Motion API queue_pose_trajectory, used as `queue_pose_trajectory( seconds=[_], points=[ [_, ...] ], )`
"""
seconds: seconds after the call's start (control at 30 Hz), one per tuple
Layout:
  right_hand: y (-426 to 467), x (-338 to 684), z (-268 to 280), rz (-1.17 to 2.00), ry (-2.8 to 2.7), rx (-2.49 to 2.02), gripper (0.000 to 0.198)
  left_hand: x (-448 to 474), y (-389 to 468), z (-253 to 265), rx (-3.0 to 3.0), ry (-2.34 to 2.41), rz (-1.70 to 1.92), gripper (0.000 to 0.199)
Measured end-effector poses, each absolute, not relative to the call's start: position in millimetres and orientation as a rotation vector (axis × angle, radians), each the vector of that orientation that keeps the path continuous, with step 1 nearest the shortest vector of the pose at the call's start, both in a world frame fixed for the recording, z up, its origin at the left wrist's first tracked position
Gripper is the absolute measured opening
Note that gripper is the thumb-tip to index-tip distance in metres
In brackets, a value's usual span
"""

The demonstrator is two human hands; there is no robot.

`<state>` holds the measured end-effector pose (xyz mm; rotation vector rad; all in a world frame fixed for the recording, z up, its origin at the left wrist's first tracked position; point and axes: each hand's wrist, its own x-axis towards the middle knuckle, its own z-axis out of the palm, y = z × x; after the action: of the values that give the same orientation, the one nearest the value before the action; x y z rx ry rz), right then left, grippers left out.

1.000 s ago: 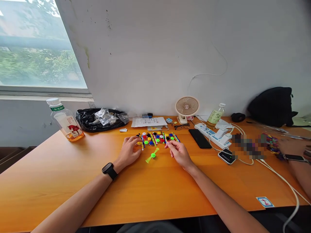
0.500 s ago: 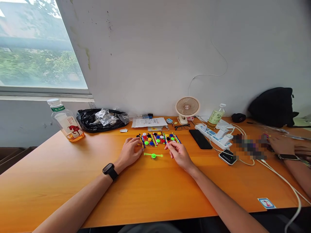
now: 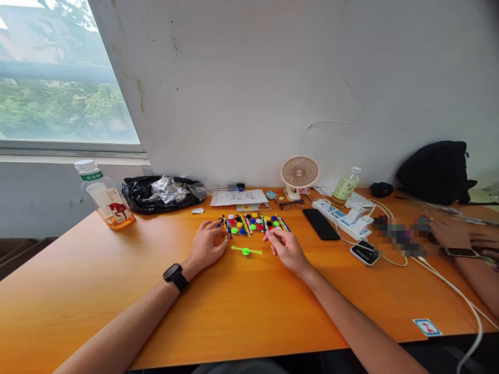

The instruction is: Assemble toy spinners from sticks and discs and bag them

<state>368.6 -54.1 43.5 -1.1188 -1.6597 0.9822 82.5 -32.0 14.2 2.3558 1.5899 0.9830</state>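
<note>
Several small coloured plastic sticks and round discs [image 3: 253,227] lie in a cluster on the wooden table. In front of them is a bright green stick with a round green disc [image 3: 245,252] at its middle, between my two hands. My left hand [image 3: 208,244], with a black watch on the wrist, rests at the cluster's left end. Its fingers are curved and apart from the thumb; I see nothing clearly held. My right hand [image 3: 286,249] hovers by the cluster's right front, thumb and forefinger pinched together. Whatever is between those fingertips is too small to make out.
A bottle [image 3: 105,197] and a black plastic bag [image 3: 156,195] stand at the left. Papers [image 3: 237,197], a small fan [image 3: 299,174] and glasses [image 3: 291,204] are behind. A phone [image 3: 320,224], power strip [image 3: 343,218] and another person's hands [image 3: 452,231] are at the right.
My left hand has drawn back slightly to the left, away from the sticks. My right hand keeps its pinch and has hardly moved. The green piece lies about where it was.
</note>
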Motion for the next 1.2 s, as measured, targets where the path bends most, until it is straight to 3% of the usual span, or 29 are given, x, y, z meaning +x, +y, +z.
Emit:
queue_pose_trajectory(
  seconds=[0.33, 0.6, 1.2],
  points=[
    [-53.6, 368.6, 41.8, 0.984, -1.684, -1.112, 0.044, 84.2, -31.7, 15.6, 2.396, 1.523, 1.056, 0.011],
    [-57.5, 366.9, 48.0, 1.006, -1.663, -1.095, 0.042, 82.4, -33.9, 16.0, 2.363, 1.666, 1.150, 0.022],
    [-53.6, 369.8, 44.1, 1.029, -1.639, -1.069, 0.041, 79.7, -31.2, 13.5, 2.370, 1.633, 1.120, 0.019]
  ],
)
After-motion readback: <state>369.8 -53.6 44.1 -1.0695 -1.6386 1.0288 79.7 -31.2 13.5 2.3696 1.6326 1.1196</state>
